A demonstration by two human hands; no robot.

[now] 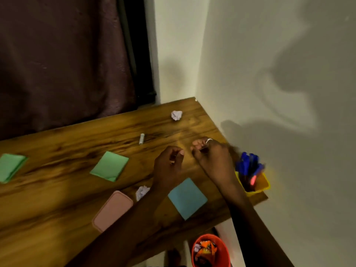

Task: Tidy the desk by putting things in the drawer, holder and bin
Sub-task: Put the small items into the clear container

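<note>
Half done, seemingly: hovering left hand (pixel 169 163) and right hand (pixel 211 154) close together, fingers curled, impossible telling whether holding anything; seeing pens (pixel 247 162) in the holder (pixel 264 185) just right, scraps in the bin (pixel 226 254) below; leaving paper balls (pixel 176 115) and notes (pixel 109 166) lying around.

A wooden desk (pixel 57 199) sits in a dim corner of pale walls (pixel 269 54), beside a dark curtain (pixel 57 54).

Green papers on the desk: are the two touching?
Apart. The head view shows bare desk between the left green paper and the right green paper.
</note>
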